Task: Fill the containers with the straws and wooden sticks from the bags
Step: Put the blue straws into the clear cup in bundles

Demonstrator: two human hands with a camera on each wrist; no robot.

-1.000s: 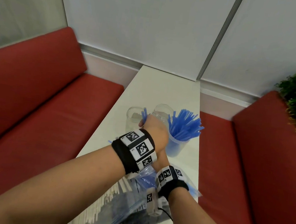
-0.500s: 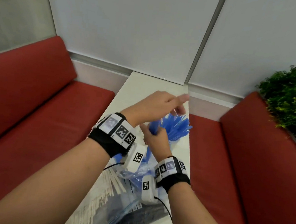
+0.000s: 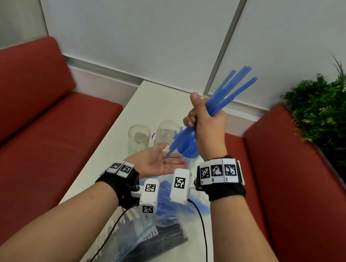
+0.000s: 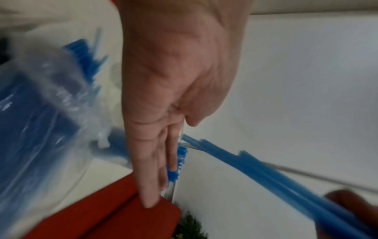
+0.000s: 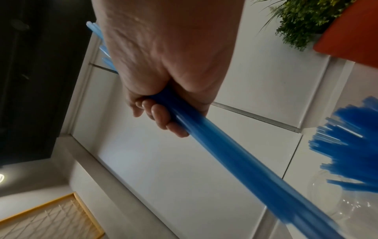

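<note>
My right hand (image 3: 204, 119) grips a bundle of blue straws (image 3: 233, 87) and holds it slanted above the white table (image 3: 150, 98). In the right wrist view my fingers (image 5: 163, 119) curl round the bundle (image 5: 235, 161). Below it my left hand (image 3: 162, 164) lies open, palm up, and the straws' lower ends reach down to the palm. In the left wrist view its fingers (image 4: 151, 169) are straight. A clear cup of blue straws (image 3: 189, 154) stands behind my right wrist. Left of it stand two empty glasses (image 3: 139, 138) (image 3: 166, 133).
Near the table's front edge lie clear bags: one with blue straws (image 3: 172, 207), one with black straws (image 3: 156, 242), and wooden sticks (image 3: 104, 232) at the left. Red benches (image 3: 29, 126) flank the table. A green plant (image 3: 329, 117) stands behind the right bench.
My right hand has lifted the straw bundle from low by the cup to well above it. My left hand has come down from above the cup and turned palm up.
</note>
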